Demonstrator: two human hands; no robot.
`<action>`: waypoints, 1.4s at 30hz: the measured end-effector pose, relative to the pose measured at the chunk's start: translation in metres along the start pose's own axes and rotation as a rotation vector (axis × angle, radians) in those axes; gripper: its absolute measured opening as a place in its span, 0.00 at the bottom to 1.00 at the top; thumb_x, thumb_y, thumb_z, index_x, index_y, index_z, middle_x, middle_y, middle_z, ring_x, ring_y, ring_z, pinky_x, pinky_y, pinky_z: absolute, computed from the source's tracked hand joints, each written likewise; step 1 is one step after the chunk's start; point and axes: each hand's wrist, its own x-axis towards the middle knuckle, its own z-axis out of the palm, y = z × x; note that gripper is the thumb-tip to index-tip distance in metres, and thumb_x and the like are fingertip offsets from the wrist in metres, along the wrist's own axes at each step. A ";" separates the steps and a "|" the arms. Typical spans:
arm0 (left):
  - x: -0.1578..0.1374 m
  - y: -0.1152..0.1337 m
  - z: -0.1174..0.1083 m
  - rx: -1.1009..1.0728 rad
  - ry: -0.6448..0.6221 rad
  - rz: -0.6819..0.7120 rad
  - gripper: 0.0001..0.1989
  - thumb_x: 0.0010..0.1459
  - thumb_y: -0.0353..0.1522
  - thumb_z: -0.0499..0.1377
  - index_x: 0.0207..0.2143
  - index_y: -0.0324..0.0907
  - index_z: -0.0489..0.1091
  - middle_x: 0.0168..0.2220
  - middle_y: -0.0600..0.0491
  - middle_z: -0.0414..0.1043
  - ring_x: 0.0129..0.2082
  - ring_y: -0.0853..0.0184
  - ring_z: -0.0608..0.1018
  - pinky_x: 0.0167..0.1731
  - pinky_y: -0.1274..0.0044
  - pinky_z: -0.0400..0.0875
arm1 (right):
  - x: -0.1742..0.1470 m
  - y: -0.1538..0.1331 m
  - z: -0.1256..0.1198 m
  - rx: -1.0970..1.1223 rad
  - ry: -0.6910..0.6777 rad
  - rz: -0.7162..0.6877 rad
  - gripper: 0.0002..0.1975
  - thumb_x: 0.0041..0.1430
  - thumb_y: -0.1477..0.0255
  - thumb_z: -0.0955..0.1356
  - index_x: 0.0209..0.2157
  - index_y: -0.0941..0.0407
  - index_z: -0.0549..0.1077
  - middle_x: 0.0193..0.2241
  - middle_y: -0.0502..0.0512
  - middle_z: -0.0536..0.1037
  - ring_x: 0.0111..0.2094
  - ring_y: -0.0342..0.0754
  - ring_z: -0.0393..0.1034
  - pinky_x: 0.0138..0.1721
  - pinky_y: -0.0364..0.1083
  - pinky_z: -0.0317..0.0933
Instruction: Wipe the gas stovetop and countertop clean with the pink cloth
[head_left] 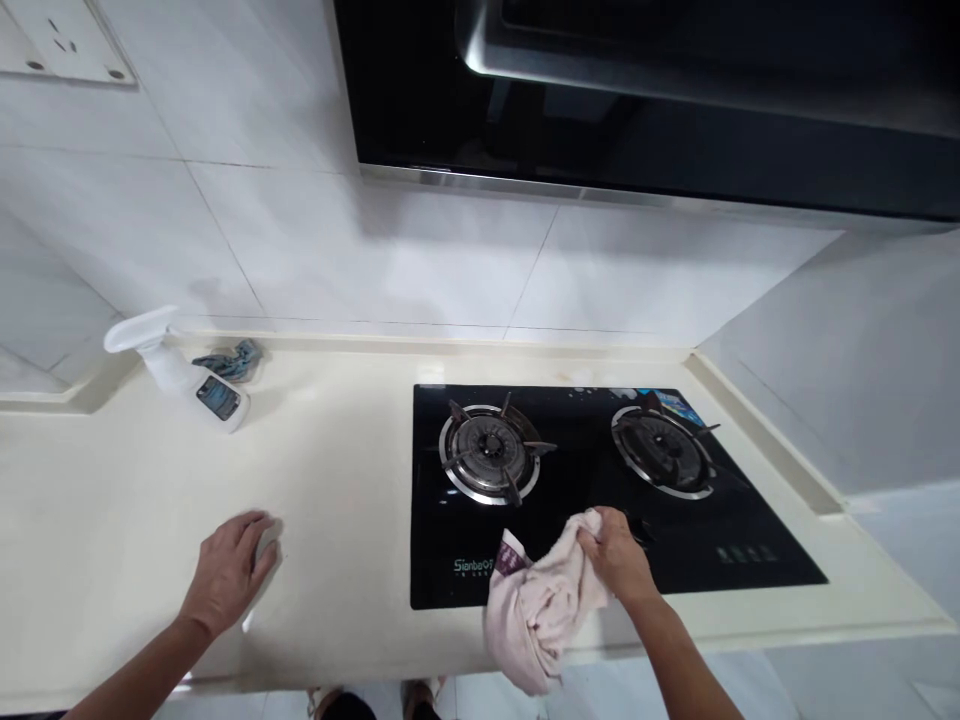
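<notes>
A pale pink towel (545,605) with a purple patterned edge hangs bunched from my right hand (616,550), which grips it at its upper right corner. The towel covers part of the front edge of the black glass gas stove (577,540) and droops past the counter's edge. On the counter left of the stove rests my left hand (227,570), fingers loosely bent, thumb apart, nothing seen in it. The left burner (491,447) and the right burner (664,450) carry dark metal pan supports.
A white spray bottle (176,370) leans at the back left, beside a crumpled blue-grey cloth (229,361). Overhead, a black range hood (637,130) juts out from the tiled wall (442,270). The cream counter (330,540) ends at a side wall on the right.
</notes>
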 end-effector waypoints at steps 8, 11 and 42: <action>-0.001 0.000 0.001 0.013 -0.029 -0.007 0.22 0.65 0.44 0.49 0.49 0.40 0.74 0.52 0.41 0.75 0.53 0.50 0.74 0.50 0.59 0.69 | 0.000 -0.030 -0.011 -0.464 0.001 0.018 0.18 0.72 0.61 0.54 0.44 0.58 0.67 0.44 0.59 0.72 0.31 0.48 0.75 0.30 0.47 0.63; -0.001 0.001 0.001 0.003 -0.027 -0.010 0.22 0.65 0.44 0.50 0.48 0.40 0.74 0.51 0.41 0.75 0.53 0.50 0.74 0.50 0.59 0.69 | 0.001 -0.035 -0.013 -0.458 -0.024 0.052 0.18 0.72 0.60 0.55 0.43 0.56 0.68 0.44 0.57 0.72 0.32 0.48 0.74 0.32 0.48 0.64; 0.001 0.004 -0.004 0.009 -0.046 -0.021 0.23 0.65 0.44 0.49 0.48 0.40 0.74 0.51 0.41 0.75 0.53 0.52 0.74 0.51 0.60 0.68 | -0.023 0.003 0.018 0.162 0.481 -0.228 0.28 0.69 0.53 0.57 0.52 0.58 0.75 0.49 0.65 0.75 0.48 0.53 0.72 0.50 0.52 0.68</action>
